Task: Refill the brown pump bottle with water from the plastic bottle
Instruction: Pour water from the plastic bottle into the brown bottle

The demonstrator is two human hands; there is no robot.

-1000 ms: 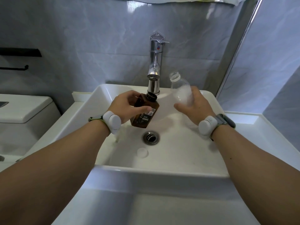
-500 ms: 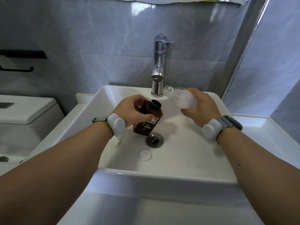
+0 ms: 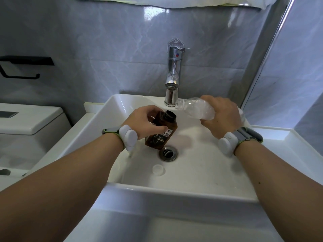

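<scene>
My left hand (image 3: 145, 122) grips the brown bottle (image 3: 161, 131) over the white sink basin (image 3: 201, 163). The bottle leans right, its black neck open with no pump on it. My right hand (image 3: 221, 117) holds the clear plastic bottle (image 3: 195, 109) tipped nearly level, its uncapped mouth pointing left, just above and right of the brown bottle's neck. The two openings are close but apart. No stream of water is visible between them.
A chrome tap (image 3: 173, 75) stands behind the bottles. A drain (image 3: 168, 153) and a small white cap (image 3: 158, 170) lie in the basin. A toilet tank (image 3: 26, 119) sits at the left, a black holder (image 3: 22, 67) on the wall.
My right hand has tipped the plastic bottle from upright to nearly level and brought its mouth toward the brown bottle's neck. My left hand keeps the brown bottle in about the same place.
</scene>
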